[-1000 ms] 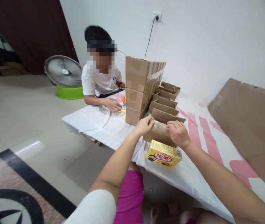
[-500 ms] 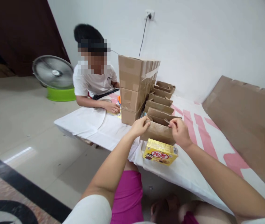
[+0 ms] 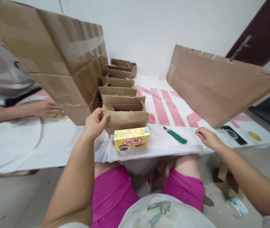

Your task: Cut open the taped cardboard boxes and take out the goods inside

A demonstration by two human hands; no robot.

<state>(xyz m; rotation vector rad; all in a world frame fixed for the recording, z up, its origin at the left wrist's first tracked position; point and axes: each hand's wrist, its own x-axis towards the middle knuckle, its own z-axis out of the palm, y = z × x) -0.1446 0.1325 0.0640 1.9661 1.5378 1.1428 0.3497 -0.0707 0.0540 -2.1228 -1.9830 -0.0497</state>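
Observation:
My left hand (image 3: 95, 123) grips the left corner of the nearest small cardboard carton (image 3: 127, 119), which stands at the front of a row of several open cartons (image 3: 118, 82). A yellow snack box (image 3: 131, 138) lies just in front of that carton near the table edge. My right hand (image 3: 207, 138) rests far to the right on the white and pink table cover (image 3: 165, 109), with its fingers loosely curled and nothing visible in them. A green-handled cutter (image 3: 176, 135) lies between the yellow box and my right hand.
A tall stack of taped cardboard boxes (image 3: 61, 60) stands at the left. A large flat cardboard sheet (image 3: 211, 85) leans at the right. Another person's arm and hand (image 3: 40, 109) rest on the table at left. A tape roll (image 3: 237, 206) and cardboard scraps lie on the floor.
My view has swung right and closer to the table. My right hand has let go of the carton and moved far right onto the table cover. My left hand still holds the carton.

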